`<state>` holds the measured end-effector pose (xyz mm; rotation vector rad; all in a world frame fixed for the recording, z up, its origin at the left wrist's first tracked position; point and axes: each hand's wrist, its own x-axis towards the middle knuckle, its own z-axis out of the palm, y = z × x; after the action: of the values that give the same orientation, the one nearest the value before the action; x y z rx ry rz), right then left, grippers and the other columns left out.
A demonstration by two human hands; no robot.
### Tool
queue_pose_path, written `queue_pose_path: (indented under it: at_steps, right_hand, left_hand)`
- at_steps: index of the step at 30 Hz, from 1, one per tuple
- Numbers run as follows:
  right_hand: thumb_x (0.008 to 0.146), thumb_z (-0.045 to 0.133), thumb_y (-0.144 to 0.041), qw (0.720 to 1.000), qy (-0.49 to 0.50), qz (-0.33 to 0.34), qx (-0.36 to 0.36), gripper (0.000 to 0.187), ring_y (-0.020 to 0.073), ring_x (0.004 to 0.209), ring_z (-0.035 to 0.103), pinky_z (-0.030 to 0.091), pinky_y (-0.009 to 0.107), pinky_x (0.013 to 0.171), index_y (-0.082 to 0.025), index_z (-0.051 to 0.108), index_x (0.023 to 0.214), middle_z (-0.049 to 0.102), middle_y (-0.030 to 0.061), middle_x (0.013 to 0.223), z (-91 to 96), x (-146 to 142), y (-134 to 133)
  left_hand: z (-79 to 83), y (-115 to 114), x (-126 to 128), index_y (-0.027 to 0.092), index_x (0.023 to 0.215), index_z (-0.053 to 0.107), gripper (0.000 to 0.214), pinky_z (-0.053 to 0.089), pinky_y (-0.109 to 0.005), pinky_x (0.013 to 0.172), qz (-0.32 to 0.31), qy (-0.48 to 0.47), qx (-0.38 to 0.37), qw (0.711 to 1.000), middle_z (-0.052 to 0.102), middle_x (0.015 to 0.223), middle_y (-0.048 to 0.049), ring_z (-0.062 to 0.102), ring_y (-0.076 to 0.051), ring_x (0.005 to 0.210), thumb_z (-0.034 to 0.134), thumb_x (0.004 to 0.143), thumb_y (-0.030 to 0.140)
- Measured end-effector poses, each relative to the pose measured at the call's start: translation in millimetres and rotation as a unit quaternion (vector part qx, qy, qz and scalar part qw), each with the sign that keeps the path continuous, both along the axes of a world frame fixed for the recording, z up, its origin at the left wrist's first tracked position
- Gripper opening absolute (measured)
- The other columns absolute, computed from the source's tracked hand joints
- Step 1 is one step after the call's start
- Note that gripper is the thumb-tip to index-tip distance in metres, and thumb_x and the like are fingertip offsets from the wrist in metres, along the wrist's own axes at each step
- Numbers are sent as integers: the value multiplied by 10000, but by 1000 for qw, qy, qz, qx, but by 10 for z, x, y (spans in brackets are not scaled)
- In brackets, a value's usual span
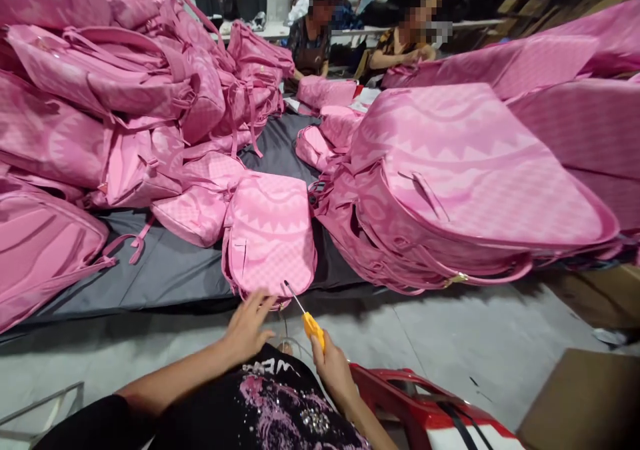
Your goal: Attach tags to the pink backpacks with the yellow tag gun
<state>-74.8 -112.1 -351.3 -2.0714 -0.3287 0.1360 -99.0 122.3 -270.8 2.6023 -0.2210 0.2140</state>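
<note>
My left hand (249, 327) reaches forward with its fingers spread, the fingertips at the near edge of a small pink backpack (270, 233) that lies flat on a dark grey sheet (165, 270). My right hand (330, 367) is closed round the yellow handle of a thin pointed tool (306, 313), whose metal tip points up and left toward the same backpack's lower edge.
Heaps of pink backpacks rise at the left (100, 103) and right (465, 183). Two other people (313, 33) sit at the far end handling pink pieces. A red object (425, 413) lies by my right forearm. A brown box (585, 397) stands at the lower right on the grey floor.
</note>
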Motion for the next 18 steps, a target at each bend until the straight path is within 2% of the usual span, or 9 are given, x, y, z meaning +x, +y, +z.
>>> queue_pose_path:
  at_steps: [2, 4, 6, 8, 10, 12, 14, 16, 18]
  right_hand:
    - [889, 182, -698, 999, 9, 14, 39, 669, 250, 698, 573, 365, 305, 616, -141, 491, 1094, 572, 81, 752, -76, 94, 28]
    - [919, 220, -710, 995, 14, 28, 97, 631, 215, 641, 544, 369, 285, 597, -150, 473, 1066, 535, 42, 693, -165, 74, -22]
    - [941, 241, -710, 989, 8, 33, 142, 610, 188, 585, 499, 370, 277, 585, -147, 466, 1004, 488, 20, 640, -262, -34, -137]
    - [950, 244, -713, 985, 0, 28, 171, 622, 178, 557, 465, 364, 279, 567, -135, 472, 975, 468, 22, 624, -339, -164, -259]
    - [958, 250, -703, 981, 1, 10, 194, 634, 175, 539, 437, 341, 279, 533, -117, 484, 1025, 455, 22, 622, -360, -248, -324]
    - [973, 265, -675, 971, -6, -3, 237, 606, 166, 514, 406, 319, 271, 499, -113, 474, 1061, 426, 9, 607, -306, -255, -301]
    - [990, 268, -639, 956, -50, -12, 290, 550, 155, 506, 396, 328, 261, 495, -130, 472, 949, 408, 8, 593, -190, -196, -206]
    - [992, 272, -632, 940, -99, -22, 325, 535, 146, 501, 404, 342, 256, 496, -158, 434, 805, 412, 21, 585, -55, -96, -85]
    - [986, 282, -638, 933, -118, -39, 338, 536, 143, 495, 410, 341, 254, 489, -163, 421, 779, 424, 26, 586, 64, 38, 23]
  left_hand:
    - [74, 179, 167, 236, 1497, 341, 1073, 24, -543, 1156, -34, -95, 201, 974, 106, 1577, -129, 39, -353, 1457, 810, 540, 118]
    - [173, 321, 458, 175, 1475, 377, 1012, 33, -539, 1152, -74, -98, 270, 955, 188, 1551, -168, 124, -358, 1445, 777, 553, 52]
    - [320, 375, 756, 117, 1345, 540, 687, 201, -521, 1109, -87, -95, 238, 963, 447, 1402, -203, 382, -364, 1328, 653, 673, 29]
    - [535, 336, 966, 122, 1116, 686, 426, 375, -466, 952, -63, -106, 169, 978, 639, 1094, -199, 581, -349, 1062, 567, 717, 33]
    - [825, 238, 1064, 158, 994, 715, 289, 413, -407, 803, -9, -134, 123, 983, 665, 886, -168, 619, -314, 863, 547, 766, 101]
    - [1167, 121, 1084, 178, 998, 705, 240, 386, -360, 720, 65, -179, 116, 975, 662, 830, -141, 612, -289, 795, 524, 848, 230]
    - [1510, 15, 1085, 182, 982, 696, 274, 339, -317, 660, 125, -228, 133, 956, 657, 793, -107, 608, -260, 763, 498, 900, 351]
    - [1791, -58, 1109, 176, 918, 692, 299, 300, -291, 622, 137, -263, 152, 943, 651, 758, -83, 607, -228, 742, 502, 913, 407]
    - [1966, -88, 1163, 162, 874, 686, 325, 279, -286, 607, 134, -278, 175, 935, 650, 740, -81, 611, -216, 735, 509, 918, 431]
